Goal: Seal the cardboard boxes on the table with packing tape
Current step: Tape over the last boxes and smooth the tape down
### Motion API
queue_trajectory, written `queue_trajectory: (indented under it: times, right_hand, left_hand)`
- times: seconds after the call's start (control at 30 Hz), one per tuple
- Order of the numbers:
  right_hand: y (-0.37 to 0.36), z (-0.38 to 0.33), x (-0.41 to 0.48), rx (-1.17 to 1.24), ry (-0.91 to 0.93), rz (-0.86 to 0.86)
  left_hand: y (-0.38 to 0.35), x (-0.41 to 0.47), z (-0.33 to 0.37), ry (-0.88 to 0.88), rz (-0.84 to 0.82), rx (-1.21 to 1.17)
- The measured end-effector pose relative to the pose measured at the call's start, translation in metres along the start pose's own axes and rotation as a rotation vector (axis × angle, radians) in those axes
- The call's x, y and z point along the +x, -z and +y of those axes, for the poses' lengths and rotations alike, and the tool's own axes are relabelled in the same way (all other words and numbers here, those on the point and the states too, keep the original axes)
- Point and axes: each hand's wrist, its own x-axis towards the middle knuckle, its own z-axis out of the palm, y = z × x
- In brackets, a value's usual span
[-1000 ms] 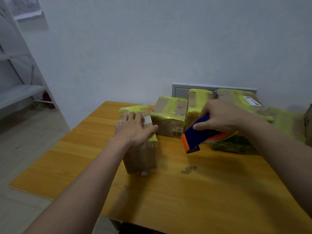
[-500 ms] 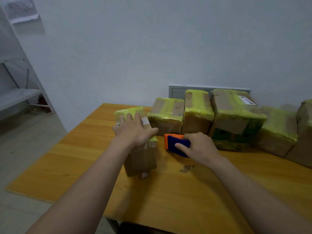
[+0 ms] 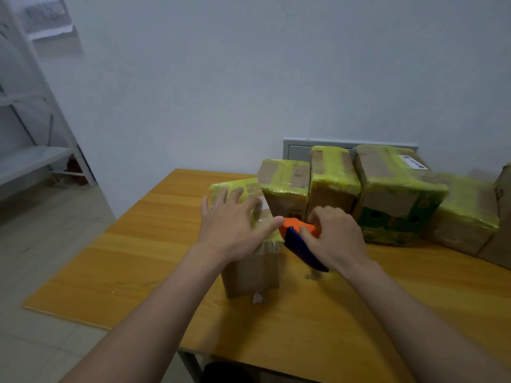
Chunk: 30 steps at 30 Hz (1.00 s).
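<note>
A small cardboard box [image 3: 253, 272] with yellow-green tape over its top stands upright near the middle of the wooden table [image 3: 132, 261]. My left hand [image 3: 233, 225] presses flat on the box top, fingers spread. My right hand [image 3: 334, 239] grips an orange and blue tape dispenser [image 3: 297, 239], its orange head against the box's upper right edge by my left thumb. A scrap of tape [image 3: 257, 297] sticks out at the box's foot.
Several taped cardboard boxes [image 3: 395, 194] stand in a row along the table's back edge, close behind the dispenser. A grey wall panel [image 3: 297, 146] sits behind them. A metal shelf rack [image 3: 33, 158] stands at the left on the tiled floor.
My right hand brought the tape dispenser down from in front of the back boxes and leftward to the small box's right edge. My left hand stayed on the box top.
</note>
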Motion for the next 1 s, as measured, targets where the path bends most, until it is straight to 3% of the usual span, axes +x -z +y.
queue_trajectory:
  times: [0.1, 0.2, 0.3, 0.5, 0.7, 0.9, 1.0]
  right_hand:
    - [0.015, -0.033, 0.003, 0.381, 0.125, 0.116]
    - [0.016, -0.059, 0.005, 0.565, 0.249, 0.052]
    - [-0.004, -0.063, 0.000, 0.647, 0.308, -0.088]
    - [-0.027, -0.044, -0.001, 0.629, 0.433, -0.128]
    - [-0.031, -0.039, 0.000, 0.542, 0.485, -0.103]
    - [-0.012, -0.041, -0.003, 0.553, 0.467, -0.233]
    - [-0.010, -0.039, -0.002, 0.500, 0.487, -0.237]
  left_hand:
    - [0.005, -0.005, -0.007, -0.059, 0.117, -0.228]
    - [-0.001, -0.005, -0.025, -0.136, 0.003, -0.586]
    - [-0.012, -0.014, -0.045, -0.259, -0.021, -0.601]
    - [-0.013, -0.021, -0.056, -0.423, -0.039, -0.343]
    - [-0.010, -0.019, -0.061, -0.510, -0.076, -0.237]
    - [-0.005, -0.022, -0.058, -0.453, -0.108, -0.400]
    - [-0.015, -0.032, -0.057, -0.343, 0.064, -0.684]
